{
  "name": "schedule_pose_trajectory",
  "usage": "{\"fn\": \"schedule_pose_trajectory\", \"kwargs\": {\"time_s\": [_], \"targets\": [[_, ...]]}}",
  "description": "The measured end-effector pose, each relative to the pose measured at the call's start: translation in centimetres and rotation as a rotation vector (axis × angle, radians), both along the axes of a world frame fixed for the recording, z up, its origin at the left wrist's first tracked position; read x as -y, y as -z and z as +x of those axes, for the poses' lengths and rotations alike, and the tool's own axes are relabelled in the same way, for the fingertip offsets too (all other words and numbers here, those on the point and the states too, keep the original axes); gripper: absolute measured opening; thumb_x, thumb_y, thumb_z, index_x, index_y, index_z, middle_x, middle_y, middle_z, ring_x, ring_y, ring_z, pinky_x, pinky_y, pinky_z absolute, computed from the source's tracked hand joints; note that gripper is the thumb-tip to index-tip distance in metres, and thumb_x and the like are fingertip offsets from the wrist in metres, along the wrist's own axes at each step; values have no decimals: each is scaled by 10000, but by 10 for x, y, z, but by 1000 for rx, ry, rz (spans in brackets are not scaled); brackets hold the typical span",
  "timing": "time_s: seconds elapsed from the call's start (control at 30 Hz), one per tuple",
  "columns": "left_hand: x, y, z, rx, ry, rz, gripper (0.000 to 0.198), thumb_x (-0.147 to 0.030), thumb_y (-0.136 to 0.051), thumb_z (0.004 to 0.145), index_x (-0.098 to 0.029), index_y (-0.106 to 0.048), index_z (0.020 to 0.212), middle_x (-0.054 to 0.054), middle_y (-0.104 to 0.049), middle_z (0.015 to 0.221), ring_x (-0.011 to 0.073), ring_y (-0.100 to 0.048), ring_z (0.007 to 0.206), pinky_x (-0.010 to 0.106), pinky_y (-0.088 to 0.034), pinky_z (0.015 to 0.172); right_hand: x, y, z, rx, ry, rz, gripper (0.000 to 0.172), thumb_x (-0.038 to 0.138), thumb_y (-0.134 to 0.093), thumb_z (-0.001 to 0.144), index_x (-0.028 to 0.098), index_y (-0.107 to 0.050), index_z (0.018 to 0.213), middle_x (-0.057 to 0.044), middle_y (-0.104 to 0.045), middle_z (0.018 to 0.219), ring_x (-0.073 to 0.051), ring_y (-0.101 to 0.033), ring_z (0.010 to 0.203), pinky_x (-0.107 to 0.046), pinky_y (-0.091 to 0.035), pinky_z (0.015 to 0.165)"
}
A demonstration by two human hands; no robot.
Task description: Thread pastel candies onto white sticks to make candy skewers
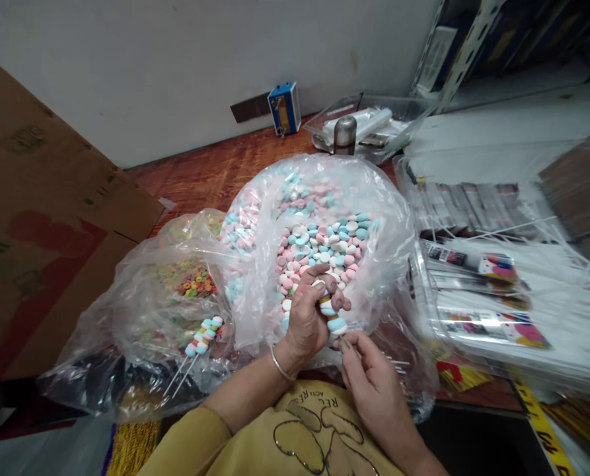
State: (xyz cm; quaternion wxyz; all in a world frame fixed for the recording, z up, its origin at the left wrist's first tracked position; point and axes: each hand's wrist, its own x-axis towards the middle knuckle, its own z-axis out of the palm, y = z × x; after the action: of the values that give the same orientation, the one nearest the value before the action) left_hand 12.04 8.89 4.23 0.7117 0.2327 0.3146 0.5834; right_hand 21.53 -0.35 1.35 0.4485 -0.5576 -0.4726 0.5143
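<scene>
A candy skewer (pixel 335 323) with blue, white and orange pieces is wrapped by the fingers of my left hand (pixel 310 311). My right hand (pixel 367 370) pinches its lower end, where the stick is mostly hidden. Behind both hands lies a big open clear bag (pixel 396 218) of pink, blue and white candies (pixel 319 241). To the left, two finished-looking skewers (pixel 204 336) with white sticks rest on a clear bag (pixel 141 297) that holds small colourful rings (pixel 198 281).
At the right is a clear tray (pixel 426 311) with white sticks and printed packets (pixel 493 327). A cardboard box (pixel 51 218) stands left. Behind are a blue box (pixel 285 109), a dark cylinder (pixel 345 135) and a clear bin (pixel 408 135).
</scene>
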Motion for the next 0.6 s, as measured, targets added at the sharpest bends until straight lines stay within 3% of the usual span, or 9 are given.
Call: {"fn": "schedule_pose_trajectory", "kwargs": {"time_s": [0.27,0.5,0.6], "targets": [[9,-5,4,47,22,-57,366,-316,-733,811,-229,-581,1132,-45,-471,793,48,-380,518,195,-322,454,5,8,-8,334,50,274,226,320,-433,1020,234,-536,838,39,-575,614,-135,-546,492,-233,-396,499],[13,-4,5,11,-19,20,346,-353,-720,855,-236,-574,1146,-50,-471,781,42,-390,504,160,-322,418,-2,10,-9,465,71,308,262,340,-402,1039,248,-533,832,22,-600,563,-173,-588,456,-254,-381,468],[13,-6,4,-32,-102,66,365,-394,-714,872,-254,-561,1173,-53,-468,798,47,-393,502,164,-336,406,2,15,-5,443,-6,305,245,377,-425,1042,223,-603,975,-12,-692,661,-192,-676,549,-246,-448,509]]}}
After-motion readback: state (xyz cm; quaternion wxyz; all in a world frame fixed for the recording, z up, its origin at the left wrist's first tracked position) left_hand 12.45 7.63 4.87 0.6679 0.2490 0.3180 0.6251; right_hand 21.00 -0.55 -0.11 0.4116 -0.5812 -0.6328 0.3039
